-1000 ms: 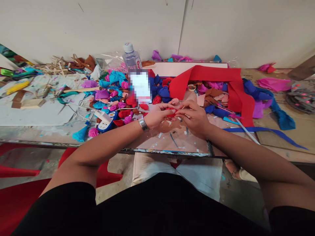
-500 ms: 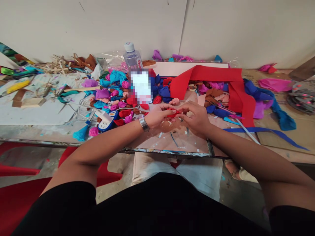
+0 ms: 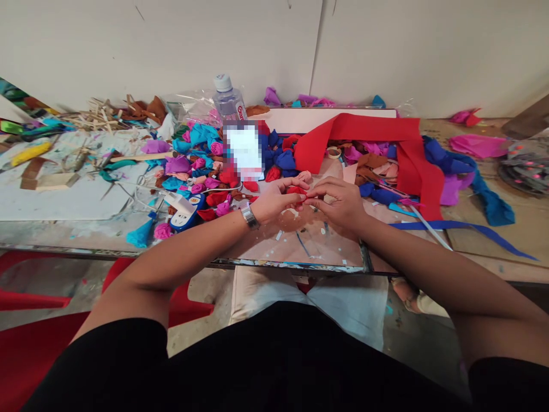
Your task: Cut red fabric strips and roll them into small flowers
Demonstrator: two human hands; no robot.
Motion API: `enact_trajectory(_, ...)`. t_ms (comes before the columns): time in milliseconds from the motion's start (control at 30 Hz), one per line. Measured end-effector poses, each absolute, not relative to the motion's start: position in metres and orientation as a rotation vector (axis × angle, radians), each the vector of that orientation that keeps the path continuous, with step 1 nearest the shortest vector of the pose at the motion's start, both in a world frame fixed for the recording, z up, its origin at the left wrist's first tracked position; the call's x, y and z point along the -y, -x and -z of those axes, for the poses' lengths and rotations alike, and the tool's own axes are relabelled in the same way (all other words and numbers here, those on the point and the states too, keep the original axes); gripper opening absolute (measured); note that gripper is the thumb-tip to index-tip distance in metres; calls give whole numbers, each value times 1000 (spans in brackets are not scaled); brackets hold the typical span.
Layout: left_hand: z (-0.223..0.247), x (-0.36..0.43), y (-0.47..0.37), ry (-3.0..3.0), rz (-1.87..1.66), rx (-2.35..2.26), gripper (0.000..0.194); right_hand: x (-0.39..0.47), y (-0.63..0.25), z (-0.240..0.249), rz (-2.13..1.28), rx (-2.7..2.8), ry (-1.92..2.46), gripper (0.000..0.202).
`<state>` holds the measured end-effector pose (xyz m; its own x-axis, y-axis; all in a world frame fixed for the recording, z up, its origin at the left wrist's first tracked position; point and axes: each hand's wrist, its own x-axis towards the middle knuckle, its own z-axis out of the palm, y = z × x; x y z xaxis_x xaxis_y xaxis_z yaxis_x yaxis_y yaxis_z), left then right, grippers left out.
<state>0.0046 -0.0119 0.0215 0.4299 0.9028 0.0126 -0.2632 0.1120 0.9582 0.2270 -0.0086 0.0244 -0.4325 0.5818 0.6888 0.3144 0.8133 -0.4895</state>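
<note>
Little red scrap (image 3: pixel 295 190), double pinch
Left hand (image 3: pixel 277 203) and right hand (image 3: pixel 341 205) both gripping it, close together, forearms (image 3: pixel 193 246) angled inward.

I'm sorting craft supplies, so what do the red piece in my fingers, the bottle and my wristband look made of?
Red piece, between your left hand and right hand: probably crepe paper or thin cloth, matte, with soft folds; your grip partly hides it.
Bottle: likely clear, smooth plastic, as it is see-through.
Wristband: apparently polished metal, given its silvery shine.
</note>
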Motion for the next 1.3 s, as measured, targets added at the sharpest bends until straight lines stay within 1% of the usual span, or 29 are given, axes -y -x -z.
enact_trajectory(267,-21,10,-2,-1415,-1008,-781,34,12,-223,-25,-453,1979,712,12)
enact_trajectory(400,-22,11,-2,-1613,-1100,-780,37,11,-222,-24,-540,1874,764,17)
enact_trajectory(500,-21,9,-3,-1747,-1178,-739,44,10,-220,-23,-652,1768,794,23)
enact_trajectory(633,-18,8,-3,-1766,-1229,-681,44,12,-215,-21,-895,1642,739,28)
enact_trajectory(733,-18,9,-2,-1769,-1233,-688,45,15,-214,-20,-1009,1594,747,29)
enact_trajectory(867,-18,10,-2,-1774,-1227,-728,41,18,-214,-21,-1030,1605,829,32)
enact_trajectory(1100,-18,12,-5,-1733,-1301,-689,39,24,-211,-25,-1167,1585,786,44)
enact_trajectory(1200,-20,12,-5,-1735,-1302,-697,37,26,-211,-23,-1111,1610,817,44)
enact_trajectory(1300,-20,12,-5,-1709,-1277,-698,38,26,-213,-20,-977,1686,811,38)
